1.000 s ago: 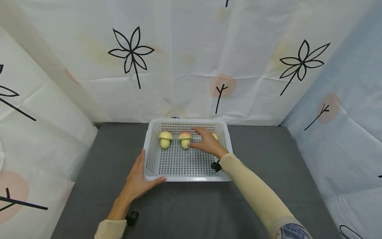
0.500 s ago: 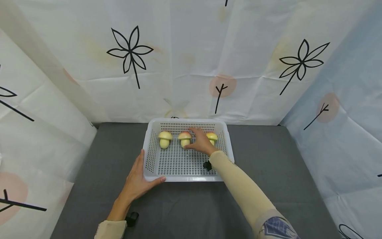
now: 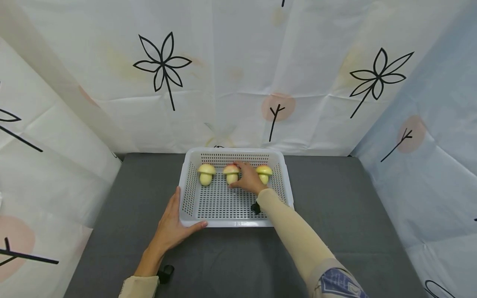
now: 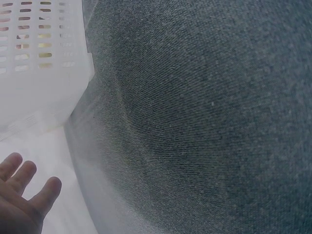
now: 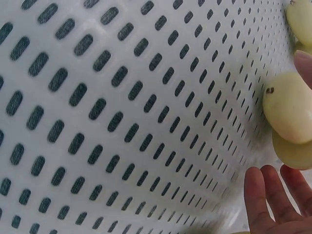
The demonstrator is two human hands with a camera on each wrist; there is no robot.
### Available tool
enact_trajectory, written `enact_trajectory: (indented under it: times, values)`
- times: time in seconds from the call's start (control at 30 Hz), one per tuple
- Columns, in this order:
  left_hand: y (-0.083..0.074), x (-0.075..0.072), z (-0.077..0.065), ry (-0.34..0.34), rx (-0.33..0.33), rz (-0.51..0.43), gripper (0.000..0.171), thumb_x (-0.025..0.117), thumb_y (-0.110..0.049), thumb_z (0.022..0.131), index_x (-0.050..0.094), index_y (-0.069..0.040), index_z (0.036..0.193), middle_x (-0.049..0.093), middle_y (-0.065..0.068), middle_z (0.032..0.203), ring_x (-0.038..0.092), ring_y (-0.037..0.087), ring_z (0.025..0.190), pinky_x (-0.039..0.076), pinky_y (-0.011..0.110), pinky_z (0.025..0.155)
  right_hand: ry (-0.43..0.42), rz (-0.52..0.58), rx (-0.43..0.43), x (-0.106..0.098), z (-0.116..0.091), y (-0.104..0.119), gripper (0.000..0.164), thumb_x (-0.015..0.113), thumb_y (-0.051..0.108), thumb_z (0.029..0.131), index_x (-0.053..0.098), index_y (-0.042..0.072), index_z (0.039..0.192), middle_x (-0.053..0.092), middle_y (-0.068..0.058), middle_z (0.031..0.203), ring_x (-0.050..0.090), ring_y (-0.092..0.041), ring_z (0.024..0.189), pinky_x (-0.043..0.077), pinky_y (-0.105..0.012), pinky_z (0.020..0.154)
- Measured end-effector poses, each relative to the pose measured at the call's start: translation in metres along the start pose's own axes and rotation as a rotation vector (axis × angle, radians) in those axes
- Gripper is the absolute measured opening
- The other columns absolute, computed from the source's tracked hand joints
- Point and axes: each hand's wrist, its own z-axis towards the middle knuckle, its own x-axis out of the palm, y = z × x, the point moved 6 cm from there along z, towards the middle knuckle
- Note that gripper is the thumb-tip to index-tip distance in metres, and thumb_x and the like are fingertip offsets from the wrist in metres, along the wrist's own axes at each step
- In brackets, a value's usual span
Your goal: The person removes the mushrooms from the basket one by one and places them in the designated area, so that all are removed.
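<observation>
Right hand (image 3: 247, 180) around middle mushroom (image 3: 232, 173)

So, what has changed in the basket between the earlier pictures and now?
The right hand slid left along the back of the white basket, away from the right mushroom, which is now fully uncovered. Its fingers now touch the middle, pink-capped mushroom; a closed grip is not clear. The left mushroom stayed in place, and the left hand still rests on the basket's front left corner.

Right hand (image 3: 249, 180) slid leftward inside the basket (image 3: 186, 194), off the right-most mushroom (image 3: 263, 173), which came fully into view. Fingertips closed in on the middle mushroom (image 3: 231, 173). Forearm swung leftward too.
</observation>
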Motion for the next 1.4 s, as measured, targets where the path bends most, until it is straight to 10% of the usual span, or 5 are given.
enact_trajectory:
  times: [1.4]
  values:
    - [0.001, 0.003, -0.001, -0.003, -0.019, -0.009, 0.135, 0.087, -0.059, 0.071, -0.002, -0.021, 0.165, 0.018, 0.019, 0.165, 0.033, 0.044, 0.141, 0.033, 0.075, 0.095, -0.033, 0.110, -0.042, -0.008, -0.011, 0.008, 0.090, 0.093, 0.024, 0.075, 0.046, 0.011, 0.150, 0.052, -0.008, 0.144, 0.053, -0.027, 0.127, 0.044, -0.043, 0.103]
